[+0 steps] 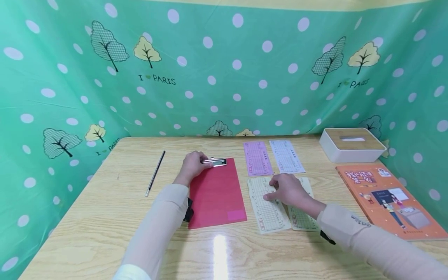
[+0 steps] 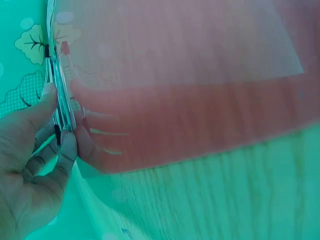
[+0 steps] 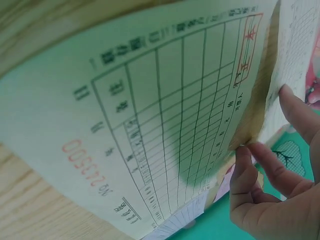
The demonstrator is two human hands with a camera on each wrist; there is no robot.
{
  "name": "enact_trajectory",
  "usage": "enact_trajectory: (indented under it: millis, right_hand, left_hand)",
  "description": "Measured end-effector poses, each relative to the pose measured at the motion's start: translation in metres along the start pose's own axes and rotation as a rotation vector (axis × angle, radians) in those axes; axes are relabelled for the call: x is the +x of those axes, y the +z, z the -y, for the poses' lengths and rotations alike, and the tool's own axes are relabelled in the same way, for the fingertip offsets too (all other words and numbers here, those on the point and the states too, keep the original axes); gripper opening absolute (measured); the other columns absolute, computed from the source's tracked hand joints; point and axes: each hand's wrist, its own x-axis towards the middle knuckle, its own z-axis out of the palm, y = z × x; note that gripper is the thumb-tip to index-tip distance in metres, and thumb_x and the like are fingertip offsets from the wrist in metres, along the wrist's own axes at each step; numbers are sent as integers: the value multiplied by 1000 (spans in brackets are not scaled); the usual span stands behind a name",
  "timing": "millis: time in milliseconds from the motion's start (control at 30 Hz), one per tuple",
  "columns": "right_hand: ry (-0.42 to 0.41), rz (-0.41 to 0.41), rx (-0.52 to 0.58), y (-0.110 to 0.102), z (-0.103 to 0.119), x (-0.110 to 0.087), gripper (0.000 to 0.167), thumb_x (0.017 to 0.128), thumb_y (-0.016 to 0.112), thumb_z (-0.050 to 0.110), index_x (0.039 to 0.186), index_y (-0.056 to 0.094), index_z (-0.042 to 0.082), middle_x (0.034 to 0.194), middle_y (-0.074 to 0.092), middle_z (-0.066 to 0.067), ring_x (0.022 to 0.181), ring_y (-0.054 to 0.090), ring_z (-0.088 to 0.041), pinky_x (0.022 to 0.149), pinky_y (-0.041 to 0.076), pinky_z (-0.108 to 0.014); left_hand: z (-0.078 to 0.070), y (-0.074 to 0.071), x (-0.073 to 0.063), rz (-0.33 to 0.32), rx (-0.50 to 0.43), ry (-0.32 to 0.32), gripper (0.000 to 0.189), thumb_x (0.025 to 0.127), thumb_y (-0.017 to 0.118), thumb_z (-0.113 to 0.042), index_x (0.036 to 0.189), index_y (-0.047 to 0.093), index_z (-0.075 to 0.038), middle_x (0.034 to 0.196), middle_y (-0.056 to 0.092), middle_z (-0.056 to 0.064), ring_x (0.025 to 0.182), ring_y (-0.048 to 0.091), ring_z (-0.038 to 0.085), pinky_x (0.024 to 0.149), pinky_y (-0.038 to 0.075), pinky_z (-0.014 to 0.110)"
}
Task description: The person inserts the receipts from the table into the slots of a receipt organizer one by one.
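My left hand (image 1: 193,166) grips the metal clip (image 1: 219,161) at the top of a red clipboard (image 1: 217,198), thumb and fingers curled around the clip in the left wrist view. The red sheet looks see-through there. Over the left of two pale yellow printed forms (image 1: 266,216) is my right hand (image 1: 287,188), thumb and fingers apart, fingertips at the paper. The other pale yellow form (image 3: 150,115) lies under the right wrist and fills much of the right wrist view. A strip of wood shows between both forms.
Behind the yellow forms lie a pink form (image 1: 258,158) and a white form (image 1: 287,156). A pen (image 1: 155,173) rests left of the clipboard. On the right are an orange book (image 1: 392,202) and a white tissue box with a wooden lid (image 1: 351,144). A green curtain (image 1: 224,70) surrounds the table.
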Motion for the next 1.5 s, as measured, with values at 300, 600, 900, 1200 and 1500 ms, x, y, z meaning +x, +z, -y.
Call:
enact_trajectory:
  millis: [300, 600, 900, 1200, 1500]
  right_hand:
    - [14, 9, 10, 0, 2, -3, 42, 79, 89, 23, 112, 71, 3, 93, 66, -7, 83, 58, -20, 70, 50, -35]
    - [88, 88, 119, -3, -2, -1, 71, 81, 88, 24, 132, 49, -5, 87, 56, -9, 67, 48, -18, 58, 40, -30]
    - [87, 140, 214, -9, -5, -1, 73, 78, 89, 9, 134, 45, -5, 87, 57, -8, 73, 51, -20, 65, 42, -31]
    - [-72, 135, 235, -9, -15, -4, 22, 84, 82, 6, 95, 64, 2, 81, 56, -3, 74, 50, -17, 64, 41, -28]
    - [-82, 166, 301, -10, -22, -3, 14, 95, 72, 13, 103, 66, 3, 78, 62, -2, 68, 55, -16, 58, 43, -26]
  left_hand:
    - [0, 1, 0, 9, 11, 14, 33, 93, 76, -20, 121, 73, -1, 117, 64, 20, 109, 57, 33, 100, 46, 45]
    - [0, 2, 0, 3, 16, 10, 30, 93, 76, -19, 118, 74, -2, 118, 64, 18, 110, 57, 32, 101, 46, 44]
    - [1, 3, 0, -3, 26, 24, 31, 93, 76, -19, 118, 74, 0, 116, 64, 19, 108, 58, 32, 98, 47, 45]
    - [1, 4, 0, -14, 18, 31, 29, 92, 77, -19, 115, 75, 0, 113, 65, 18, 105, 58, 32, 97, 47, 45]
    - [3, 5, 0, -19, 14, 24, 29, 92, 77, -20, 115, 75, -1, 112, 63, 18, 102, 57, 32, 96, 47, 45]
